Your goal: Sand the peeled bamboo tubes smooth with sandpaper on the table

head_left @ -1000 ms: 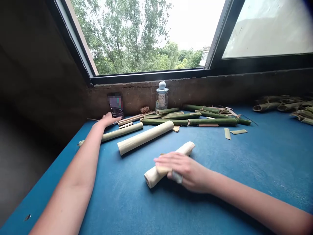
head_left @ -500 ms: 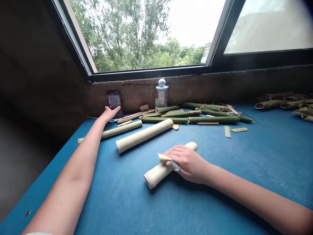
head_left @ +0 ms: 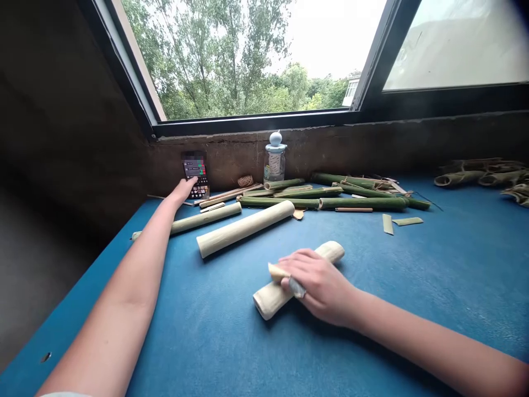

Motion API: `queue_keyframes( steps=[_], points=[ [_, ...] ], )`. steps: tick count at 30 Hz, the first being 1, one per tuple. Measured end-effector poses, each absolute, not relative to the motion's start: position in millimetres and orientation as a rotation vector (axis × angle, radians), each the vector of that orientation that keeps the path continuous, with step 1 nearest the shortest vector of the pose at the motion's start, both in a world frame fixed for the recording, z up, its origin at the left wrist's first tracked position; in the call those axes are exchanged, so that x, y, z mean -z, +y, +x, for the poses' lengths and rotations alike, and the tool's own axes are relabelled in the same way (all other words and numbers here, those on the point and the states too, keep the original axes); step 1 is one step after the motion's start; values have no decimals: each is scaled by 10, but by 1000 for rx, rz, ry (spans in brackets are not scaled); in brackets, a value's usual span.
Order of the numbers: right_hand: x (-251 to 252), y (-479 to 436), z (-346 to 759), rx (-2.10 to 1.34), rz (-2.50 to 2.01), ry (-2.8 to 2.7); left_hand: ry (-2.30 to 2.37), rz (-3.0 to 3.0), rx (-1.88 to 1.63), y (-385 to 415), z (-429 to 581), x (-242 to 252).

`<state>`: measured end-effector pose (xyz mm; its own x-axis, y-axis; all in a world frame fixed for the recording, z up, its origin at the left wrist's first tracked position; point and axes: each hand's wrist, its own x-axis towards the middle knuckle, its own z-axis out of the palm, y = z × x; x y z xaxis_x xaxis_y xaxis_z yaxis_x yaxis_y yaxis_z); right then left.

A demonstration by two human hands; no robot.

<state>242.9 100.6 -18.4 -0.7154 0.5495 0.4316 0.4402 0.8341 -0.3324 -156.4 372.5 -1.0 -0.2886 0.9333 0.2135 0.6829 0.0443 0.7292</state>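
The right hand is closed over a peeled bamboo tube near the middle of the blue tabletop. A small shiny blade shows at its fingers, but it is partly hidden. The left hand stretches to the back left corner, and its fingertips touch a dark keypad phone that leans on the concrete wall. Two more peeled tubes lie between the hands. Green bamboo pieces lie along the back edge, near a plastic bottle with a blue cap.
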Motion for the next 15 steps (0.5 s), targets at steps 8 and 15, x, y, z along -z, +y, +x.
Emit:
queue_keyframes(
  steps=[8, 15],
  points=[
    [219, 1183, 2547, -231, -664, -2507, 1974, 1595, -1080, 3674, -1551, 6],
    [193, 877, 2434, -325, -690, -2532, 1815, 1692, -1019, 3455, -1500, -31]
  ],
)
